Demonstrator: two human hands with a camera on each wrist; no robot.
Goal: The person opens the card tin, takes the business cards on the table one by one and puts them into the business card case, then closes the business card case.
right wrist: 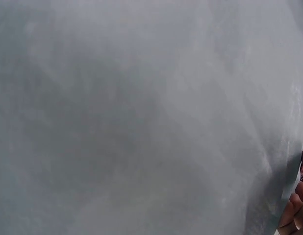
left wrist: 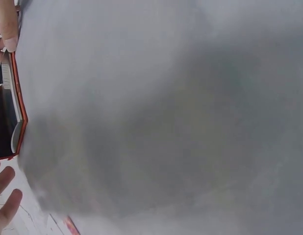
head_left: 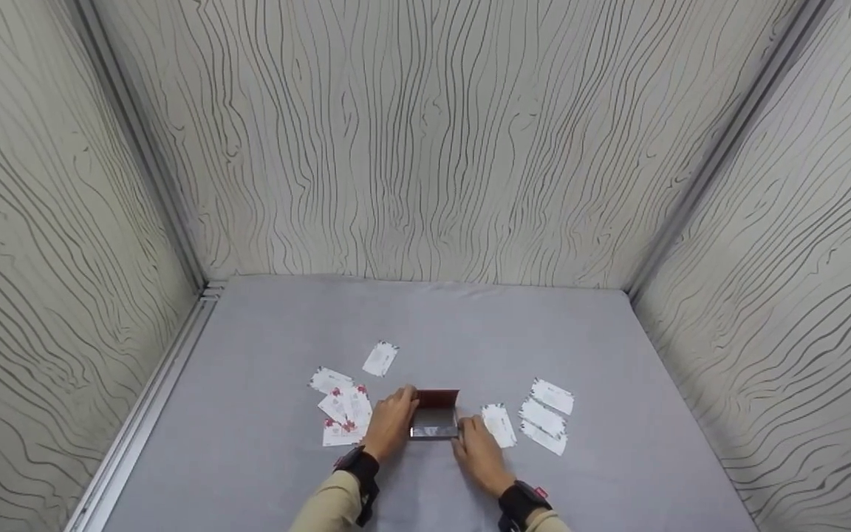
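Head view: box (head_left: 434,432) between left grip (head_left: 390,424), holding left edge, and right grip (head_left: 481,454), pinching right.

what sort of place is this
Probably a small work booth, rather than an ordinary room: wood-grain-patterned walls close in on three sides, metal rails run up the corners, and a grey-covered work surface spans the space between them.
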